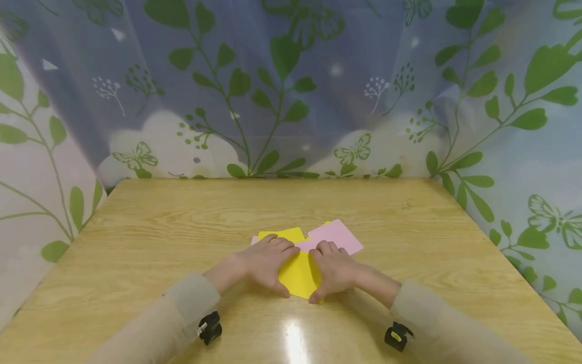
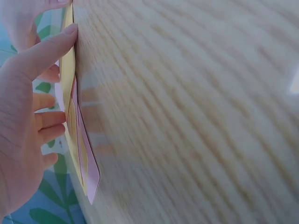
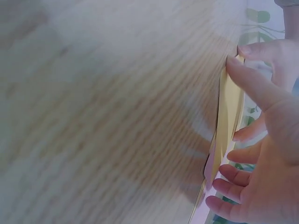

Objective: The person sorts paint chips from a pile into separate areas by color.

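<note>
A loose, overlapping pile of yellow and pink cards lies on the wooden table. The large yellow card (image 1: 299, 275) is on top at the near side, with a pink card (image 1: 336, 236) fanned out to the right and another yellow card (image 1: 283, 234) at the back left. My left hand (image 1: 268, 260) rests on the pile's left side, thumb at the near edge of the yellow card, fingers spread over the cards. Opposite it, my right hand (image 1: 335, 270) touches the right side, its thumb near the same edge and its fingers slightly bent over the pink card.
The wooden table (image 1: 182, 212) stretches out around the pile. Behind and on both sides hangs a curtain (image 1: 318, 101) printed with leaves and butterflies. Black wrist cameras (image 1: 210, 327) sit below each sleeve. A light reflection shines on the table's near side.
</note>
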A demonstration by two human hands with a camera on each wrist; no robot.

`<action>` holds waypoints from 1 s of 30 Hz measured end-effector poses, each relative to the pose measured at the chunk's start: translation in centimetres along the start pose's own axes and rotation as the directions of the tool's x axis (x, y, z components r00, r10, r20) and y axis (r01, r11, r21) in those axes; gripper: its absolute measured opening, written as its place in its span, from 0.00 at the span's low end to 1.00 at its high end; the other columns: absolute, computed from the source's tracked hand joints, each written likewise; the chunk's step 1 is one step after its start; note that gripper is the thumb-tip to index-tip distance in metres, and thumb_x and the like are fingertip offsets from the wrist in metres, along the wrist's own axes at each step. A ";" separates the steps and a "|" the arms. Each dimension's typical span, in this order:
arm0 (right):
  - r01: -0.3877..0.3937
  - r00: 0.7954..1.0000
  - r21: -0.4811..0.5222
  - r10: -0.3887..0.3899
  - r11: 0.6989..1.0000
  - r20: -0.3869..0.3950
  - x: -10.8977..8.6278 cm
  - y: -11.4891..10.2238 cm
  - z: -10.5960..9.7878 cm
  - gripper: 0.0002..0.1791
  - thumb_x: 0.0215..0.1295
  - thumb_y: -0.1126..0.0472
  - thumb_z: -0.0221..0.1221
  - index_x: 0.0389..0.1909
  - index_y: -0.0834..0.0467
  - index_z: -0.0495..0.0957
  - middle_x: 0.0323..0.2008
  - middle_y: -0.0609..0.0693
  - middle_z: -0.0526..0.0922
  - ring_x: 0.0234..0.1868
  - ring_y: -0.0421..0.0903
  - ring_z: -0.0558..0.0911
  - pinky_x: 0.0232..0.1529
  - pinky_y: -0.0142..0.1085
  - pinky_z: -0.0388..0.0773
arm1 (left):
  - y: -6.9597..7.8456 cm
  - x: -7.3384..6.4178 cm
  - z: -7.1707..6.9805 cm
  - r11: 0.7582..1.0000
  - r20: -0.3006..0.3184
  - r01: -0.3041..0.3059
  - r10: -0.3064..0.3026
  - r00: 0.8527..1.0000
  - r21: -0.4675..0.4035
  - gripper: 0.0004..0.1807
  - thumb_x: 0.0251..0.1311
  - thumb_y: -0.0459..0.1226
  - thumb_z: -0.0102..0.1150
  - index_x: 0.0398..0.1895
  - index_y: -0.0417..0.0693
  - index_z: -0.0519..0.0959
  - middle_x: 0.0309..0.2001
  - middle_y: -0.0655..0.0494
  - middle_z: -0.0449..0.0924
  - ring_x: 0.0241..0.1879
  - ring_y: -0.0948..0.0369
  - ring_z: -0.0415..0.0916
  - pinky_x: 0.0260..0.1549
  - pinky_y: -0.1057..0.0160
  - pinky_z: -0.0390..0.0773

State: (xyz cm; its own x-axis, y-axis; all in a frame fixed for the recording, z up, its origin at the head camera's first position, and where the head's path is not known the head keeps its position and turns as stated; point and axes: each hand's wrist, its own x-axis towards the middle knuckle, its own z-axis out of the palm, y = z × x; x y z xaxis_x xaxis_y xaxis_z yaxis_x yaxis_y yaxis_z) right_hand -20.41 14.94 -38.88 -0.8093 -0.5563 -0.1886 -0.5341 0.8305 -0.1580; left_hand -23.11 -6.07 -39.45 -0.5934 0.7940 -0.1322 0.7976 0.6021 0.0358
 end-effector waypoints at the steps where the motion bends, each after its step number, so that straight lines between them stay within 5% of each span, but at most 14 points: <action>1: -0.005 1.000 0.000 0.005 1.000 0.000 0.0 0.0 -0.1 0.54 0.34 0.35 0.70 0.59 0.64 0.64 0.47 0.54 0.64 0.46 0.50 0.63 0.43 0.41 0.63 | 0.0 0.0 0.0 1.000 -0.003 -0.002 0.002 1.000 -0.002 0.51 0.45 0.66 0.57 0.67 0.45 0.59 0.65 0.53 0.61 0.64 0.56 0.56 0.64 0.51 0.50; 19: -0.013 1.000 0.050 0.012 0.999 0.026 0.2 -0.1 -0.2 0.51 0.33 0.39 0.73 0.56 0.61 0.64 0.40 0.51 0.60 0.41 0.49 0.61 0.40 0.39 0.60 | 0.0 0.2 0.1 0.999 -0.029 -0.030 0.030 0.999 -0.013 0.50 0.44 0.64 0.60 0.67 0.47 0.60 0.62 0.53 0.63 0.62 0.55 0.59 0.63 0.53 0.54; 30: 0.039 0.999 0.047 -0.038 0.998 -0.020 -0.2 -0.2 0.0 0.52 0.38 0.41 0.71 0.62 0.61 0.60 0.51 0.57 0.63 0.48 0.53 0.64 0.48 0.43 0.65 | 0.2 0.4 0.1 0.998 -0.051 -0.057 0.057 0.997 0.004 0.45 0.46 0.62 0.60 0.64 0.46 0.63 0.60 0.53 0.67 0.61 0.55 0.62 0.63 0.50 0.53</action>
State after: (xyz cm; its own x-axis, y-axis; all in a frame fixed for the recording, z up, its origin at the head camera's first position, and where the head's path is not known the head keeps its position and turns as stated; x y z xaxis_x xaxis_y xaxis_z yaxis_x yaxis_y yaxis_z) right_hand -20.12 14.88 -38.81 -0.7930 -0.5871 -0.1628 -0.5534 0.8059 -0.2105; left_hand -23.16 -5.68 -39.56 -0.5515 0.8305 -0.0788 0.8307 0.5554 0.0392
